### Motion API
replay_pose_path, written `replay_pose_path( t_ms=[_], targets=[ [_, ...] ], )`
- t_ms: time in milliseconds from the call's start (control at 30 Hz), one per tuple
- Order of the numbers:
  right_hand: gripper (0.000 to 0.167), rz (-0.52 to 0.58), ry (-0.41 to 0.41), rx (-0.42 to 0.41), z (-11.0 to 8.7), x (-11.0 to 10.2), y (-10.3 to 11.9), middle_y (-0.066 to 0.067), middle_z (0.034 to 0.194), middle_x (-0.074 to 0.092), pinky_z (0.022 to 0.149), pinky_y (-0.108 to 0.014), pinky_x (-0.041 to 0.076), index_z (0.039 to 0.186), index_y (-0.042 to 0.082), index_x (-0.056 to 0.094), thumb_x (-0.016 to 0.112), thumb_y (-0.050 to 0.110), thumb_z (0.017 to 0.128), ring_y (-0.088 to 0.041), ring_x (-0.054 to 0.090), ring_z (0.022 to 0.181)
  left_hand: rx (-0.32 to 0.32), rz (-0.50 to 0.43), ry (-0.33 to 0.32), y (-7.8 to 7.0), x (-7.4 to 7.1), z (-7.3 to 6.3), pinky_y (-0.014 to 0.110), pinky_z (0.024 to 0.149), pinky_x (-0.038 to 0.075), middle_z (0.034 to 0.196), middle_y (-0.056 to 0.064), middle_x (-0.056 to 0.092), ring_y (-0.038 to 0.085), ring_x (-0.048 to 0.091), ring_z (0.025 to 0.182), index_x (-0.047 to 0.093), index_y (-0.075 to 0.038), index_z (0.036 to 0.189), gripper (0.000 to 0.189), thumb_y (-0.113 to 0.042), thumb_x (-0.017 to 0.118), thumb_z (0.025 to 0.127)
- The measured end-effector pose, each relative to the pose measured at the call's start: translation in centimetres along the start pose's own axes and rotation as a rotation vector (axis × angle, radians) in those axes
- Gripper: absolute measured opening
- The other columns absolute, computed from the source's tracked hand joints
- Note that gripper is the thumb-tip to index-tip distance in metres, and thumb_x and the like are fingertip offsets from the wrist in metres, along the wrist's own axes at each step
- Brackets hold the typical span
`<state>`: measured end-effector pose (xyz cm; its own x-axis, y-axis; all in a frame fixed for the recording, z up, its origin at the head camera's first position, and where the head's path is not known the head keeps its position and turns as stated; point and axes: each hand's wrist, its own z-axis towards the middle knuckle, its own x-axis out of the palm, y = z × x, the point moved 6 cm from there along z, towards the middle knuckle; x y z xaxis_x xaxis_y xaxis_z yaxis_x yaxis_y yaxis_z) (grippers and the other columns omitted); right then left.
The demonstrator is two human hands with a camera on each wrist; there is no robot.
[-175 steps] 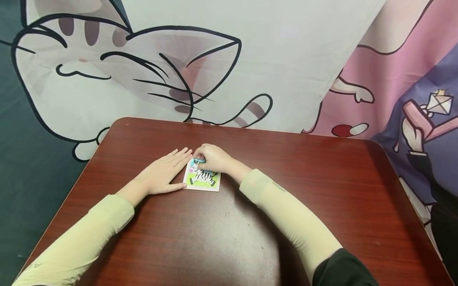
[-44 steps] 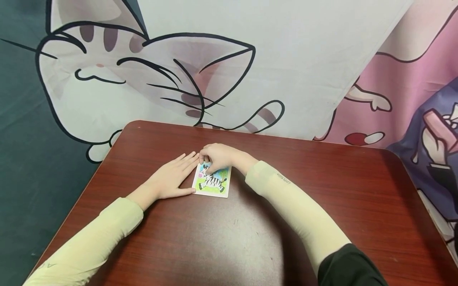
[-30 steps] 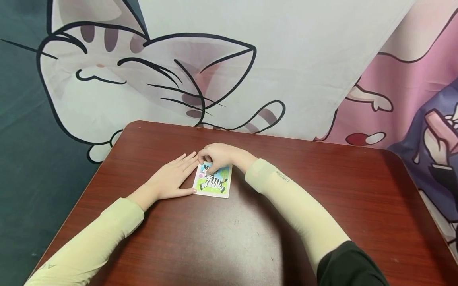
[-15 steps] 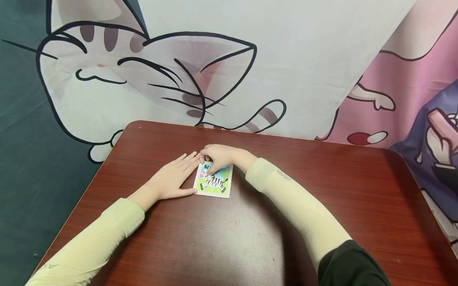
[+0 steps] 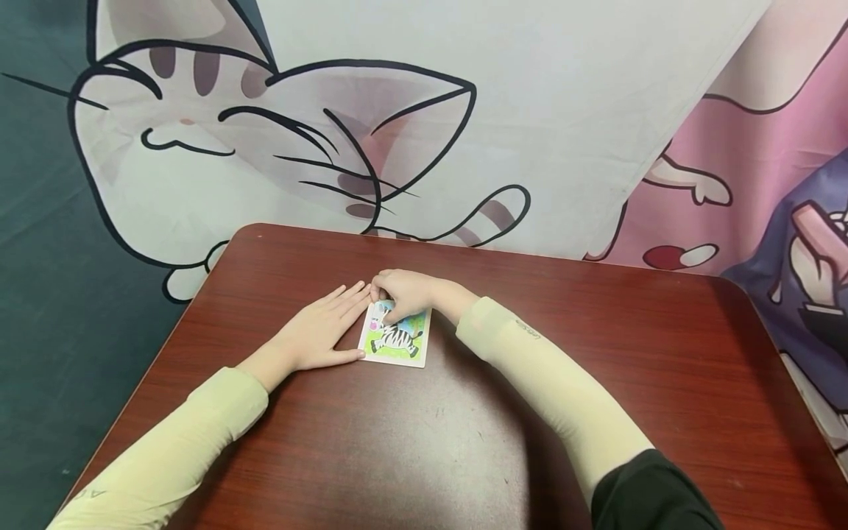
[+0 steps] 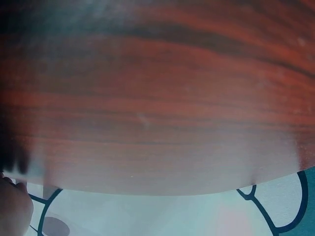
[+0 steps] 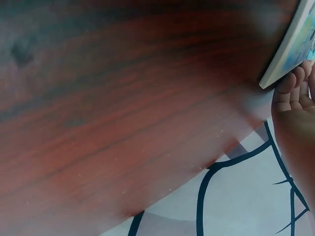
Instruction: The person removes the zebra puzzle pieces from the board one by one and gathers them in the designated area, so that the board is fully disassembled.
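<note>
A square zebra picture puzzle (image 5: 395,344) with a white border lies on the table. My left hand (image 5: 316,329) rests flat on the wood at its left side, fingers spread, thumb tip at the lower left corner. Curled over the puzzle's upper left part is my right hand (image 5: 405,292), thumb on the zebra's neck and fingertips at the top corner. These fingers hide the top edge and some of the zebra's head. In the right wrist view, the puzzle (image 7: 288,51) shows a thick pale edge with curled right fingers (image 7: 289,83) against it.
The reddish-brown wooden table (image 5: 596,353) has rounded corners. Behind its far edge hangs a white cloth printed with a cat (image 5: 185,169), and a pink and purple printed cloth (image 5: 735,177) hangs at the right. Dark green lies beyond the left edge.
Several seconds ago a blue part stood raised under the right fingers; the picture now looks flatter there. The view has shifted slightly. Over the last second both hands stay nearly still.
</note>
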<state>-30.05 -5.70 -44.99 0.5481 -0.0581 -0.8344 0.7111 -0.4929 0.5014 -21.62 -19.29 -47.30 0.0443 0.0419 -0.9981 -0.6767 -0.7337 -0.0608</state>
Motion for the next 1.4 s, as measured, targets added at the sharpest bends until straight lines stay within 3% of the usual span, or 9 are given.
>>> replay_pose_path(
  t_ms=[533, 867, 1100, 1400],
  targets=[
    [0.026, 0.019, -0.155, -0.001, -0.9, -0.6, 0.3, -0.004, 0.100, 0.069, 0.082, -0.019, 0.052, 0.108, 0.009, 0.069, 0.085, 0.016, 0.089, -0.014, 0.063, 0.092, -0.001, 0.001, 0.006, -0.1, -0.1, 0.0, 0.048, 0.136, 0.022, 0.177, 0.015, 0.023, 0.029, 0.023, 0.166, 0.025, -0.001, 0.168, 0.099, -0.064, 0.058, 0.099],
    [0.023, 0.080, -0.202, -0.008, -1.2, -0.7, 0.1, -0.005, 0.097, 0.071, 0.081, -0.018, 0.054, 0.108, 0.007, 0.072, 0.085, 0.012, 0.090, -0.013, 0.065, 0.089, -0.004, 0.006, 0.007, -0.3, -0.2, 0.0, 0.048, 0.136, 0.022, 0.177, 0.014, 0.024, 0.029, 0.022, 0.166, 0.023, -0.002, 0.168, 0.100, -0.066, 0.057, 0.099],
    [0.011, 0.165, -0.208, -0.017, -1.4, -1.2, 0.2, -0.005, 0.092, 0.073, 0.078, -0.016, 0.053, 0.102, 0.006, 0.076, 0.080, 0.007, 0.092, -0.012, 0.065, 0.085, 0.007, 0.027, 0.003, -0.3, -0.5, 0.1, 0.048, 0.136, 0.023, 0.176, 0.017, 0.026, 0.031, 0.023, 0.165, 0.028, 0.000, 0.167, 0.100, -0.066, 0.059, 0.098],
    [0.008, 0.296, -0.252, -0.041, -2.4, -3.3, -0.1, -0.004, 0.088, 0.073, 0.077, -0.018, 0.055, 0.098, 0.007, 0.076, 0.080, 0.007, 0.091, -0.011, 0.065, 0.081, 0.014, 0.025, -0.002, -0.3, -0.7, 0.2, 0.047, 0.136, 0.024, 0.175, 0.018, 0.027, 0.031, 0.024, 0.165, 0.029, 0.001, 0.166, 0.099, -0.065, 0.060, 0.098]
  ],
)
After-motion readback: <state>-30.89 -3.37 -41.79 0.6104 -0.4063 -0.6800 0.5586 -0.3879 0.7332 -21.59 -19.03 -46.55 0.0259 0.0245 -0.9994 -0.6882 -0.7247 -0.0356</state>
